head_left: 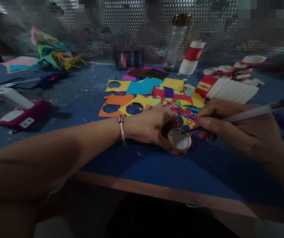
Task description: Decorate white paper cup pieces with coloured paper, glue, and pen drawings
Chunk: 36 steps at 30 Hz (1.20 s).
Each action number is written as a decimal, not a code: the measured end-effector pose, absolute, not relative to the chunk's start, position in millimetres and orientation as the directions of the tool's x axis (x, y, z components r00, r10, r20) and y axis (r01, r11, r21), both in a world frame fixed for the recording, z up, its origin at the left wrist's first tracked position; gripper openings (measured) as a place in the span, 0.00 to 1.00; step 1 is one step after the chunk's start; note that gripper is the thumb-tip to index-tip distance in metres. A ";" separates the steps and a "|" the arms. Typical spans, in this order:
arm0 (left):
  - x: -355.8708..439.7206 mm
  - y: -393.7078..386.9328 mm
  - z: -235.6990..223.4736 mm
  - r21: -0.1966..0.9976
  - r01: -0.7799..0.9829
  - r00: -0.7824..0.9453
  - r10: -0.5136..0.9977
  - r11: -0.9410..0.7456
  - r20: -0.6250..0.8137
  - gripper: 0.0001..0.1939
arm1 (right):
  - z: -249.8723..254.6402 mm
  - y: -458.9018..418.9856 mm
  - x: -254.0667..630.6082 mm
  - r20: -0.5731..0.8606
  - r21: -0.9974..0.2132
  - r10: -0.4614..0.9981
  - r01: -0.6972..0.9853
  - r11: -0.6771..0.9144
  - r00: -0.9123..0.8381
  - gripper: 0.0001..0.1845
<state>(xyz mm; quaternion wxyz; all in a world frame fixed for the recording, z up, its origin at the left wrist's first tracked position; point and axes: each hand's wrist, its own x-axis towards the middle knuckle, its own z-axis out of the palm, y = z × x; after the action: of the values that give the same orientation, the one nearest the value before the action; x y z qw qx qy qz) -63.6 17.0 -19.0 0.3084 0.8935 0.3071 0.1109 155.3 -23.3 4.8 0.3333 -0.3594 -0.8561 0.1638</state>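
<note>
My left hand (154, 127), with a silver bangle (121, 130) at the wrist, is closed around the side of a small paper cup (185, 142). The cup's round white face, covered in dark line drawing, is turned up toward me. In my right hand (236, 129) a pen (251, 112) with a clear barrel and black end is pinched between thumb and fingers. Its dark tip meets the drawn face, or hovers just over it; I cannot tell which. Coloured paper scraps (162, 96) lie just beyond both hands, several with round holes cut out.
Stacked paper cups (228, 89) lie on their side at the right, near white rings (241, 69). Behind stand another cup stack (192, 59) and a clear bottle (175, 46). A purple power strip (23, 114) with a white plug sits left. The wooden table edge (144, 185) runs nearest me.
</note>
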 end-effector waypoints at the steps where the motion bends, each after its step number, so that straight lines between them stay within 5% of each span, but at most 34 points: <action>1: -63.3 16.9 -18.9 0.624 0.475 0.789 0.614 -0.621 0.010 0.24 | 4.7 -23.2 155.3 0.452 -0.514 0.723 0.509 0.690 -0.523 0.13; 36: -62.5 19.2 -18.9 0.610 0.462 0.799 0.601 -0.644 0.029 0.23 | -9.2 -21.8 156.3 0.469 -0.547 0.702 0.449 0.707 -0.536 0.11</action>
<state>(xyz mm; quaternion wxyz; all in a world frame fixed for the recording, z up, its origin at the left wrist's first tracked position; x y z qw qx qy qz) -62.5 19.2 -18.9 0.3013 0.8992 0.2955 0.1152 156.3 -21.8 -9.2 0.3454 -0.3358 -0.8568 0.1836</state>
